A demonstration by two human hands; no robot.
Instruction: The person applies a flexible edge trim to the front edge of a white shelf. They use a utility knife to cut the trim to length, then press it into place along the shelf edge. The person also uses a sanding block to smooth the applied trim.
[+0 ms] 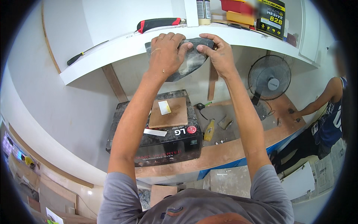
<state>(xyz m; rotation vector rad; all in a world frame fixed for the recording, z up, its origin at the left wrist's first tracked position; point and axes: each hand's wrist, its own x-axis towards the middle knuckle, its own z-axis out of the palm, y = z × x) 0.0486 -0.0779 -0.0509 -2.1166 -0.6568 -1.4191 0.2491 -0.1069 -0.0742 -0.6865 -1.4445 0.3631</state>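
Note:
My left hand grips the left part of a dark grey, dusty piece with a pale smudged middle and a curved lower edge. My right hand grips its right end, thumb on the near face and index finger along the top. The piece is held up at the front of a white shelf, just below a black-and-red handled tool; whether it touches the shelf I cannot tell. Below my arms is a large black carton carrying a square board with small white pieces on it.
A black fan stands on the wooden-edged counter, near a yellow bottle and a tape measure. A co-worker in a dark blue top reaches toward the counter at right. Trays and cans sit on the shelf, with a screwdriver at its left.

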